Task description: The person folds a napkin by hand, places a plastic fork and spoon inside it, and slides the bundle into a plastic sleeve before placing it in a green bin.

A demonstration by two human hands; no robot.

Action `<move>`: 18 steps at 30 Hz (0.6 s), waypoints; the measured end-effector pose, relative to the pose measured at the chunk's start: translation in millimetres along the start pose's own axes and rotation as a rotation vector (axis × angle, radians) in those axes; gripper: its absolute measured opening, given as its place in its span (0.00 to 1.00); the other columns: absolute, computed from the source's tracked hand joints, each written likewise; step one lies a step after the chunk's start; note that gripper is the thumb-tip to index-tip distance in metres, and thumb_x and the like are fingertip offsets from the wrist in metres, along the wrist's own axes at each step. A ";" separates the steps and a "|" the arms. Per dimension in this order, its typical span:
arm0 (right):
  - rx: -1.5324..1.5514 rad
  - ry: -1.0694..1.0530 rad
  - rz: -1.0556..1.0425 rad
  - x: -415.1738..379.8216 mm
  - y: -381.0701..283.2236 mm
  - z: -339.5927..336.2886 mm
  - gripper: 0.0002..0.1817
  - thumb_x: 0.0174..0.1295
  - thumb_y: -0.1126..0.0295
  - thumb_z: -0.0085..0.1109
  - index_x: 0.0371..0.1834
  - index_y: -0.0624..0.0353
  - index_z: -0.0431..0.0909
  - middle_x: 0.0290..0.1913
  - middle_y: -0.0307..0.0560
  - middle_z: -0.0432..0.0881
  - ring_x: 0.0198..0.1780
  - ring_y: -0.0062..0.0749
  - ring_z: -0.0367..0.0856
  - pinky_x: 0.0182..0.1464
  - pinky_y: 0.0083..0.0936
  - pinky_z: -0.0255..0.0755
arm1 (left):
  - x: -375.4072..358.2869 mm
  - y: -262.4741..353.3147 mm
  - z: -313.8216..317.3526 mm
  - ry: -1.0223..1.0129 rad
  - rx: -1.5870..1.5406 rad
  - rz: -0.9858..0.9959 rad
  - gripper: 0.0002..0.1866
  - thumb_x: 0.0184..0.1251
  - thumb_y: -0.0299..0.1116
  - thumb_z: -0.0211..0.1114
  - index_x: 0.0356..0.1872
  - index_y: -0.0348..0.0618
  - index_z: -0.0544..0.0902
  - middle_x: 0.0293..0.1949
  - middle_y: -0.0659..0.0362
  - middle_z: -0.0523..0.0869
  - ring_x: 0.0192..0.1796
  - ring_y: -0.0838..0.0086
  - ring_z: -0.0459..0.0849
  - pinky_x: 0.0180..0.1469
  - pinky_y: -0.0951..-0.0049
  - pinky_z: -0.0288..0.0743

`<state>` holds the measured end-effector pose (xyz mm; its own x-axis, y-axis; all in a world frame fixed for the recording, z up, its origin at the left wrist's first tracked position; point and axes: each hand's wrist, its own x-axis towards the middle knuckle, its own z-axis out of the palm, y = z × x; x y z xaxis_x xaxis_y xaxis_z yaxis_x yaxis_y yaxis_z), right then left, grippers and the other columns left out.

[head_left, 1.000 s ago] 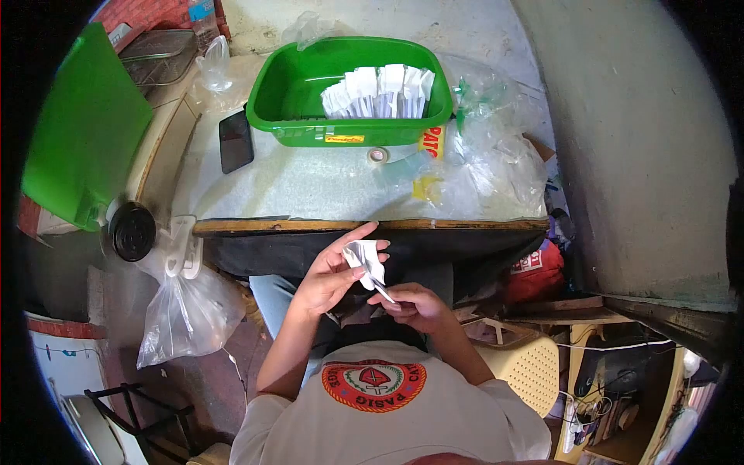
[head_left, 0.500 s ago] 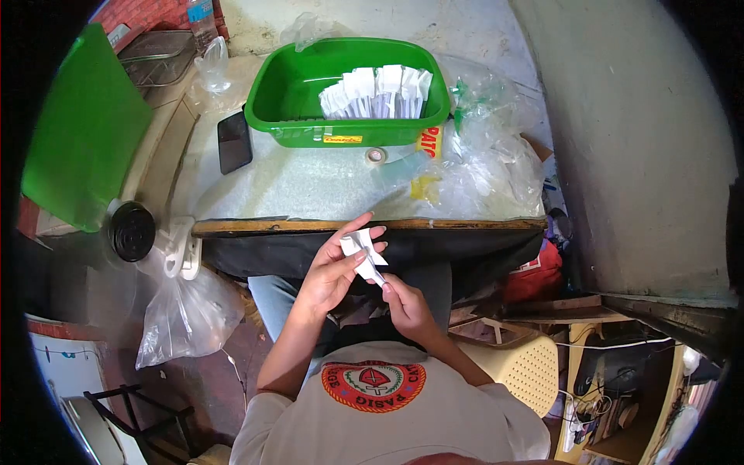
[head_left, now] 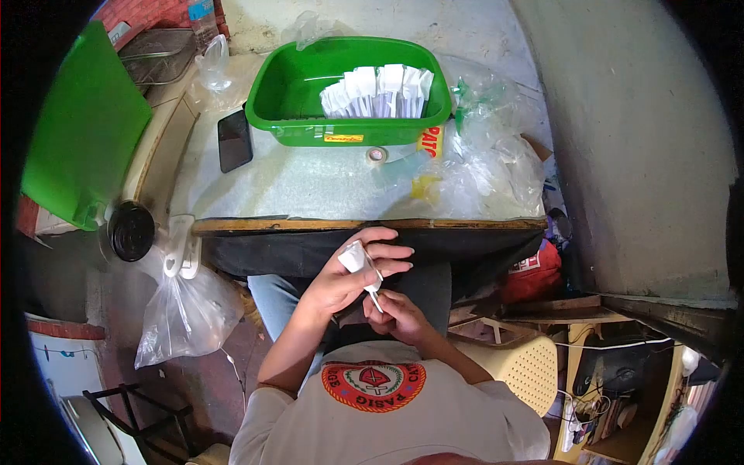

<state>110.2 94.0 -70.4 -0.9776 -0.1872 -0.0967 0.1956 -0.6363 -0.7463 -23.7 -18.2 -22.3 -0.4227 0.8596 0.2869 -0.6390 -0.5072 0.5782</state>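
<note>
A folded white paper-like piece [head_left: 354, 258] with a narrow lower end is held over my lap, just in front of the table edge. My left hand [head_left: 335, 285] pinches its wider upper part under the thumb, with the other fingers stretched out behind it. At the thin lower end, my right hand [head_left: 401, 318] has its fingertips closed on the tip. Beyond the hands, a green plastic basin [head_left: 271, 128] stands on the table. Several similar white folded pieces [head_left: 380, 93] stand in a fanned row along its right side.
On the table, a dark phone [head_left: 235, 141] lies left of the basin and a small tape roll [head_left: 377, 156] before it. Clear plastic bags [head_left: 496, 170] spread at the right. A tied plastic bag [head_left: 190, 318] hangs at the left by a white clip-like holder [head_left: 183, 256].
The white piece has turned and come slightly lower, now narrower in view. My right hand has shifted down and left, its fingers curling more; my left fingers have spread rightward.
</note>
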 end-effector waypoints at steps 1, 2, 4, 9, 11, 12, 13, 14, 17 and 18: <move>0.183 -0.073 0.053 0.0 1.4 -1.1 0.16 0.77 0.58 0.43 0.42 0.60 0.73 0.21 0.28 0.55 0.20 0.15 0.50 0.24 0.18 0.46 | 1.1 -1.0 -3.1 0.000 0.000 0.001 0.32 0.66 0.25 0.66 0.69 0.34 0.62 0.63 0.38 0.75 0.65 0.53 0.78 0.64 0.58 0.75; 0.182 -0.073 0.054 -0.9 2.3 -1.5 0.16 0.77 0.58 0.43 0.42 0.60 0.73 0.21 0.28 0.55 0.20 0.15 0.50 0.24 0.18 0.46 | 2.8 -1.4 -6.5 -0.057 0.022 -0.015 0.31 0.64 0.25 0.67 0.67 0.33 0.65 0.61 0.38 0.77 0.63 0.53 0.79 0.64 0.58 0.75; 0.385 -0.191 0.107 -2.5 3.2 -1.7 0.16 0.75 0.56 0.46 0.39 0.58 0.73 0.20 0.29 0.55 0.17 0.16 0.49 0.22 0.19 0.46 | 5.4 2.4 -0.2 -0.091 0.064 -0.025 0.24 0.63 0.24 0.67 0.60 0.31 0.72 0.53 0.40 0.84 0.55 0.55 0.85 0.60 0.60 0.78; 0.719 -0.392 0.311 -3.9 3.8 -9.1 0.17 0.74 0.54 0.45 0.39 0.57 0.72 0.17 0.30 0.55 0.14 0.16 0.47 0.19 0.20 0.45 | 12.2 6.5 9.5 -0.097 0.090 -0.128 0.16 0.70 0.24 0.62 0.56 0.30 0.76 0.48 0.39 0.85 0.49 0.56 0.88 0.54 0.64 0.82; 0.745 -0.359 0.326 -5.4 -2.2 -2.3 0.18 0.75 0.53 0.43 0.39 0.57 0.73 0.17 0.30 0.55 0.13 0.16 0.46 0.18 0.20 0.45 | 13.1 5.9 9.5 -0.013 0.189 -0.127 0.15 0.73 0.27 0.60 0.55 0.30 0.76 0.50 0.39 0.85 0.50 0.57 0.88 0.52 0.65 0.82; 0.565 -0.212 0.281 -4.9 -11.5 5.1 0.18 0.76 0.54 0.40 0.42 0.57 0.73 0.17 0.30 0.57 0.14 0.16 0.49 0.19 0.20 0.48 | 13.6 7.3 10.4 -0.011 0.190 -0.126 0.15 0.73 0.27 0.60 0.55 0.30 0.76 0.50 0.39 0.85 0.50 0.57 0.88 0.52 0.65 0.82; 0.384 -0.066 0.235 -5.4 -18.0 12.0 0.19 0.77 0.54 0.37 0.44 0.57 0.74 0.18 0.31 0.59 0.15 0.16 0.52 0.20 0.19 0.50 | 14.4 9.9 12.7 0.079 0.274 -0.127 0.14 0.74 0.27 0.58 0.55 0.30 0.76 0.50 0.40 0.85 0.50 0.57 0.88 0.52 0.66 0.82; 0.384 -0.066 0.236 -5.0 -19.5 19.3 0.19 0.77 0.54 0.37 0.44 0.57 0.74 0.18 0.31 0.59 0.15 0.16 0.52 0.20 0.19 0.50 | 15.1 11.8 14.4 0.169 0.357 -0.127 0.14 0.76 0.28 0.56 0.55 0.30 0.76 0.50 0.40 0.85 0.51 0.58 0.88 0.51 0.67 0.82; -0.338 0.226 -0.248 -1.9 -17.9 28.4 0.19 0.79 0.58 0.34 0.47 0.62 0.72 0.19 0.32 0.62 0.18 0.15 0.57 0.21 0.17 0.53 | 19.7 9.9 19.9 0.361 0.389 -0.085 0.12 0.76 0.28 0.55 0.54 0.30 0.76 0.48 0.40 0.85 0.49 0.58 0.88 0.52 0.65 0.82; -0.513 0.244 -0.249 -2.1 -17.3 24.5 0.18 0.80 0.60 0.35 0.50 0.61 0.72 0.20 0.32 0.62 0.20 0.14 0.58 0.24 0.18 0.54 | 19.1 8.8 17.5 0.336 0.394 -0.078 0.13 0.77 0.28 0.53 0.55 0.30 0.75 0.50 0.40 0.84 0.51 0.58 0.86 0.54 0.64 0.81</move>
<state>110.8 87.1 -41.2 -0.9906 0.1354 0.0183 -0.0436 -0.1868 -0.9814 -26.1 -5.1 1.7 -0.6081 0.7938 0.0081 -0.4139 -0.3257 0.8500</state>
